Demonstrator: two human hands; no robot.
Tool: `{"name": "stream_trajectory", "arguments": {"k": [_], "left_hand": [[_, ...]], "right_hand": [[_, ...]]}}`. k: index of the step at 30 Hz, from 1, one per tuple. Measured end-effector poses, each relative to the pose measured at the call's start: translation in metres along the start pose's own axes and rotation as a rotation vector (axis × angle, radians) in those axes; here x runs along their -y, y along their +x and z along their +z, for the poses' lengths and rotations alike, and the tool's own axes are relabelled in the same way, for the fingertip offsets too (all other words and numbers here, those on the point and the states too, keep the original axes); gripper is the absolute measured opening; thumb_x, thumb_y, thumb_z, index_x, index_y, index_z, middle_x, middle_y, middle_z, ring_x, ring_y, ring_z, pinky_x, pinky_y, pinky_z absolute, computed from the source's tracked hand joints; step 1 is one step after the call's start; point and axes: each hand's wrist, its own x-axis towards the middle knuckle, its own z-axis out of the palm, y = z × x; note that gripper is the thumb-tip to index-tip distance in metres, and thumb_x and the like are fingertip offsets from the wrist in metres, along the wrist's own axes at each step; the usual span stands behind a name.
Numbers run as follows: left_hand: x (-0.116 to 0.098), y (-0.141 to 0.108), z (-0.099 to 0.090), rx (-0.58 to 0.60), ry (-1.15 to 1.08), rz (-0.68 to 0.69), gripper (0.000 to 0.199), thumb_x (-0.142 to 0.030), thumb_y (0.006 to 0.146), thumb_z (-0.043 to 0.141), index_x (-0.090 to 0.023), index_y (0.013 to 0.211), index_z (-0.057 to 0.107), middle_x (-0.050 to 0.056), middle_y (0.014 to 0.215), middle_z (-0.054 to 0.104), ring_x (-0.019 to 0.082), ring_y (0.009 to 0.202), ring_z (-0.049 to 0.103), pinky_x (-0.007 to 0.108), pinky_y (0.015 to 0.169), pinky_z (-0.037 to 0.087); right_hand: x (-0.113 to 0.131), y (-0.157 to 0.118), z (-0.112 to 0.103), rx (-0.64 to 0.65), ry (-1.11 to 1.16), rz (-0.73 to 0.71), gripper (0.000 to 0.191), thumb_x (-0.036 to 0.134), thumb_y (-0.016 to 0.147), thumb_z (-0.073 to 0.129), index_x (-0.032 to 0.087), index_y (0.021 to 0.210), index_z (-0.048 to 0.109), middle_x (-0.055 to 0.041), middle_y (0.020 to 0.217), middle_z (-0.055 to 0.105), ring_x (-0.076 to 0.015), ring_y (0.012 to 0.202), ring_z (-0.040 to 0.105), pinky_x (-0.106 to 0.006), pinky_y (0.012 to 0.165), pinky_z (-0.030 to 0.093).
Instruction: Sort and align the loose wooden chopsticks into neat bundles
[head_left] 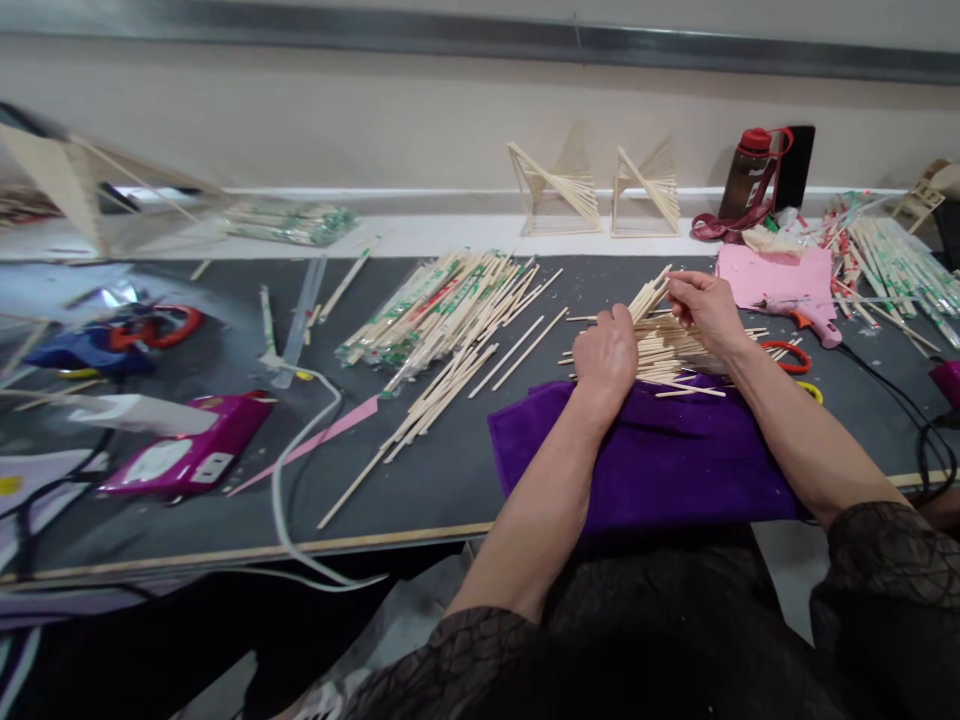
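My left hand [606,352] is closed around a small bundle of thin wooden sticks [649,294], which point up and to the right. The fingers of my right hand [702,308] pinch at the upper end of that bundle; whether they grip one stick or several is too small to tell. Below both hands lies a loose pile of wooden sticks [667,350], partly hidden by my left hand. It rests at the far edge of a folded purple cloth [675,460], and my forearms pass over this cloth.
Left of my hands are more sticks [442,400] and wrapped chopsticks [420,310]. Two stick models [555,190] stand by the wall. A pink glue gun [814,320], orange-handled scissors [787,355] and a bottle [746,175] are at right. A white cable [281,500] crosses the table's left side.
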Motion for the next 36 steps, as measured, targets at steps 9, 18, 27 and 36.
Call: {"name": "stream_trajectory", "arguments": {"k": [9, 18, 27, 36], "left_hand": [[0.007, 0.01, 0.0, 0.242, 0.089, 0.0, 0.021, -0.012, 0.066, 0.067, -0.021, 0.065, 0.048, 0.002, 0.064, 0.051, 0.025, 0.081, 0.06, 0.033, 0.079, 0.041], [0.0, 0.016, -0.01, 0.523, -0.655, -0.392, 0.014, -0.015, 0.073, 0.067, -0.017, 0.07, 0.054, -0.003, 0.052, 0.049, 0.004, 0.04, 0.04, 0.019, 0.041, 0.031], [0.006, 0.015, -0.002, 0.349, -0.435, -0.211, 0.02, -0.008, 0.058, 0.066, -0.019, 0.069, 0.052, -0.005, 0.05, 0.05, 0.006, 0.039, 0.041, 0.021, 0.042, 0.03], [0.015, 0.02, -0.003, 0.205, 0.047, 0.04, 0.012, -0.021, 0.06, 0.065, -0.02, 0.07, 0.058, -0.001, 0.057, 0.054, 0.016, 0.061, 0.054, 0.025, 0.054, 0.037]], "right_hand": [[0.003, 0.005, -0.006, 0.0, 0.045, 0.029, 0.006, 0.017, 0.072, 0.065, 0.018, 0.073, 0.06, 0.0043, 0.06, 0.055, -0.0036, 0.044, 0.044, -0.016, 0.035, 0.029], [-0.002, 0.012, -0.019, 0.133, 0.114, -0.044, 0.011, 0.024, 0.077, 0.069, 0.021, 0.086, 0.063, 0.0048, 0.069, 0.059, -0.0037, 0.051, 0.05, -0.015, 0.043, 0.038], [-0.006, 0.013, -0.021, 0.118, -0.223, -0.122, 0.012, 0.019, 0.078, 0.06, 0.017, 0.087, 0.066, 0.0022, 0.064, 0.058, -0.0092, 0.049, 0.055, -0.021, 0.041, 0.041], [-0.008, 0.015, -0.02, 0.138, -0.943, -0.457, 0.019, 0.007, 0.075, 0.047, 0.014, 0.077, 0.065, -0.0085, 0.077, 0.065, -0.0196, 0.073, 0.059, -0.033, 0.073, 0.044]]}}
